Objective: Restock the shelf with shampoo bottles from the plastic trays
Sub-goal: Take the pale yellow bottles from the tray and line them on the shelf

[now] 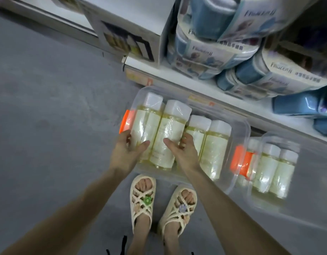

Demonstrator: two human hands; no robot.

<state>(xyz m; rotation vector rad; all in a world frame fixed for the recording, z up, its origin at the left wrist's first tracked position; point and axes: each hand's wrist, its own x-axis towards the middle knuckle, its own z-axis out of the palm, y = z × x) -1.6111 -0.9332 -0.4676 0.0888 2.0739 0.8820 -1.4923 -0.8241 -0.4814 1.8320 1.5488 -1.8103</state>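
Your left hand (126, 152) curls its fingers round the leftmost shampoo bottle (140, 124); your right hand (184, 150) grips the raised bottle (171, 129) beside it — both in the clear tray (241, 126) on the floor (48, 107).

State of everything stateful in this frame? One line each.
left hand: grips end shampoo bottle, by orange handle
right hand: grips next shampoo bottle, film-wrapped
near tray: on floor, bottles lying inside
second tray: on floor, bottles inside, untouched
shelf: stocked with blue packs
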